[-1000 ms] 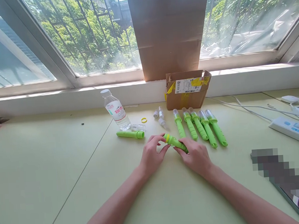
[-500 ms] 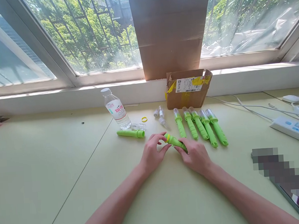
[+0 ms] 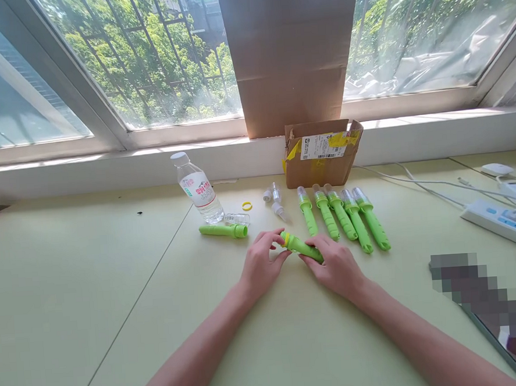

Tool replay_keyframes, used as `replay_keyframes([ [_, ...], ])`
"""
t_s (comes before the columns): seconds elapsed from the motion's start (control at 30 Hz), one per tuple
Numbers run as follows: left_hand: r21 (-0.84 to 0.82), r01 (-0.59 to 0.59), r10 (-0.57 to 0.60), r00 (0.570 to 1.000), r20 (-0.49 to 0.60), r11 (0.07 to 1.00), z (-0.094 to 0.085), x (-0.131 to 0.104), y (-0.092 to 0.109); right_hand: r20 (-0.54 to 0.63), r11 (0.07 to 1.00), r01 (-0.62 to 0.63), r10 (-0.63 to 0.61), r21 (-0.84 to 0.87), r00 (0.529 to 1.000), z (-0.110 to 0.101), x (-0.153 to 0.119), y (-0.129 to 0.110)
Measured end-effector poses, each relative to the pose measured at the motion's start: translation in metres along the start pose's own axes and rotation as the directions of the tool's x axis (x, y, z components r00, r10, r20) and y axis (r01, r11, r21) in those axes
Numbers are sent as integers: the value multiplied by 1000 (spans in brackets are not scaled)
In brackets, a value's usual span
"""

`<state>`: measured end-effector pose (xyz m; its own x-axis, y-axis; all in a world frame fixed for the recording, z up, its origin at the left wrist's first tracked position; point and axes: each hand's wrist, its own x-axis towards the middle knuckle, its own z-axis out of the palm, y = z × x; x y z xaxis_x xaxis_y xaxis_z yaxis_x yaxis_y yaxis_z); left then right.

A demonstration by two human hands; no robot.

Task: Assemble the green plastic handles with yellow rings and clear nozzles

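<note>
A green tube (image 3: 303, 247) with a yellow ring (image 3: 286, 238) round its threaded end is held between both hands. My right hand (image 3: 334, 262) wraps round its lower end. The fingers of my left hand (image 3: 264, 258) close on the ringed end. Beyond the hands, several green tubes with clear caps (image 3: 340, 216) lie in a row. Another green tube (image 3: 223, 230), uncapped, lies to the left beside a clear cap (image 3: 237, 219). Behind them are a loose yellow ring (image 3: 246, 206) and small clear parts (image 3: 277, 200).
A water bottle (image 3: 199, 188) stands at the left behind the loose tube. An open cardboard box (image 3: 321, 167) sits by the window ledge. At the right are a power strip (image 3: 498, 223) with cables and a dark, partly blurred flat object (image 3: 488, 324).
The whole view has shifted slightly. Both hands keep their hold on the green tube, with hardly any other movement.
</note>
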<state>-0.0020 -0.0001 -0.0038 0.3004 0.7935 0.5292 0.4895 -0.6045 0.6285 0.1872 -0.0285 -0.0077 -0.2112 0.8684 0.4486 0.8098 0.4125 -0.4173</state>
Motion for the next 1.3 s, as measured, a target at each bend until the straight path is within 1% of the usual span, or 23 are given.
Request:
replay_keyframes([
  [0.13, 10, -1, 2, 1000, -19, 1000, 0, 0, 1, -66, 996, -7, 1, -86, 998, 1, -1, -3],
  [0.2, 10, 0, 0, 1000, -28, 1000, 1, 1, 1, -80, 994, -9, 1, -108, 997, 2, -1, -3],
  [0.37, -4, 12, -12, 1000, 4, 1000, 1, 1, 2, -45, 993, -8, 2, -115, 999, 4, -1, -1],
  [0.5, 5, 4, -4, 1000, 10, 1000, 1, 1, 1, -9, 996, -18, 17, -86, 1000, 2, -2, -1],
  [0.6, 13, 2, -2, 1000, 13, 1000, 0, 0, 1, -8, 998, -31, 30, -62, 1000, 1, -1, -2],
  [0.77, 26, -8, 8, 1000, -5, 1000, 0, 0, 2, -34, 995, -29, 26, -92, 999, 1, 0, -3],
  [0.93, 24, -13, 13, 1000, -23, 1000, 0, 0, 4, -110, 988, -28, 11, -153, 994, 0, -1, -5],
  [1.0, 11, -10, 10, 999, -32, 1000, 0, 1, 4, -118, 986, -19, -1, -167, 993, 1, -2, -5],
  [1.1, -3, -4, 4, 999, -35, 1000, 1, 1, 3, -96, 986, -12, -4, -167, 995, 2, -2, -4],
  [1.3, 23, -14, 14, 1000, -25, 1000, 1, 1, 2, -36, 991, -19, 15, -131, 999, 3, -3, -3],
])
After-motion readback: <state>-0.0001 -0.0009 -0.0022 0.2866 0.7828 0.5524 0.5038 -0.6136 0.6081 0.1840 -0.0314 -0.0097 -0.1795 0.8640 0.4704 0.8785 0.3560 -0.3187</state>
